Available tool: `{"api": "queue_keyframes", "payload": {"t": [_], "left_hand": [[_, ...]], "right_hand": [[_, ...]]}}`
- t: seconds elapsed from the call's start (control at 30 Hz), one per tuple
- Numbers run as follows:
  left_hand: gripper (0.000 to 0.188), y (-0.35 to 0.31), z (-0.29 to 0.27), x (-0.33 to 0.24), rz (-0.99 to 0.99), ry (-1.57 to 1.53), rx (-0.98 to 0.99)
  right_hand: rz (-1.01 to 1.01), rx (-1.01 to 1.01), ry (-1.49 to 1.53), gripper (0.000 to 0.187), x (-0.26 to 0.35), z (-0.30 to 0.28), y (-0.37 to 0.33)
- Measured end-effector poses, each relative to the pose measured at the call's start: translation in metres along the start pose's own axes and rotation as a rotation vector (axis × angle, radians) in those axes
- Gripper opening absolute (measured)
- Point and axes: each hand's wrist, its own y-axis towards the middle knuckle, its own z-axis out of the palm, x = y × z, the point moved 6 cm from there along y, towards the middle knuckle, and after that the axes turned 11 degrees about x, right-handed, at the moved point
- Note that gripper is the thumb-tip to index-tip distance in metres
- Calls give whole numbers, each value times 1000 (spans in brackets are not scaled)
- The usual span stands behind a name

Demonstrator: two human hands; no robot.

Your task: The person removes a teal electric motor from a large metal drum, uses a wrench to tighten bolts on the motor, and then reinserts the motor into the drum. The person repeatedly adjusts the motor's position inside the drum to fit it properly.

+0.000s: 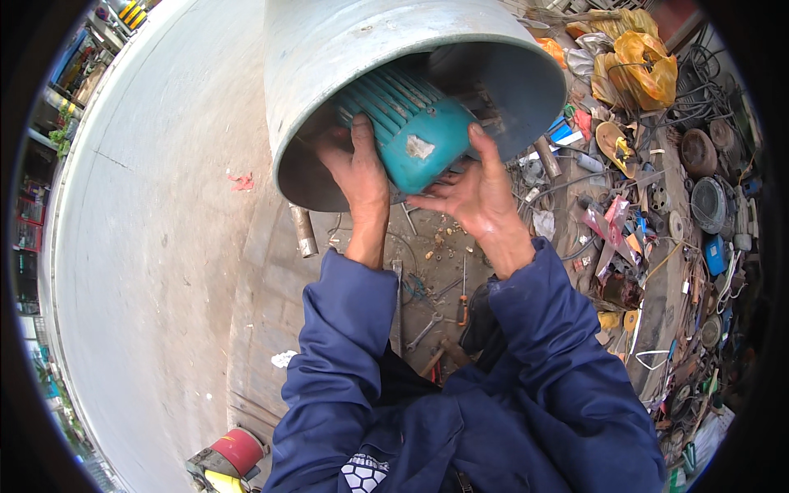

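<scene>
A teal electric motor with a ribbed casing and a rounded end cover sits partly inside a large grey metal cylinder, its covered end toward me. My left hand grips the motor's left side, thumb up along the ribs and fingers hidden behind it. From the lower right, my right hand holds the end cover, with the thumb on its right side and the fingers beneath. The cover's paint is chipped to a pale patch. Shadow inside the cylinder hides the motor's far end.
Below lie a wrench, an orange-handled screwdriver and a hammer. Metal pipe stubs stick out under the cylinder. Scrap, cables and yellow plastic bags crowd the right. A red and yellow machine stands at lower left.
</scene>
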Motion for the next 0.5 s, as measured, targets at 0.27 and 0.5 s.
{"api": "queue_keyframes", "payload": {"t": [0.27,0.5], "left_hand": [[31,1,-1,-2,92,-34,-49],[33,0,1,-1,93,-78,-32]], "right_hand": [[-1,2,11,128,1,1,0],[5,-6,12,127,1,2,-1]]}}
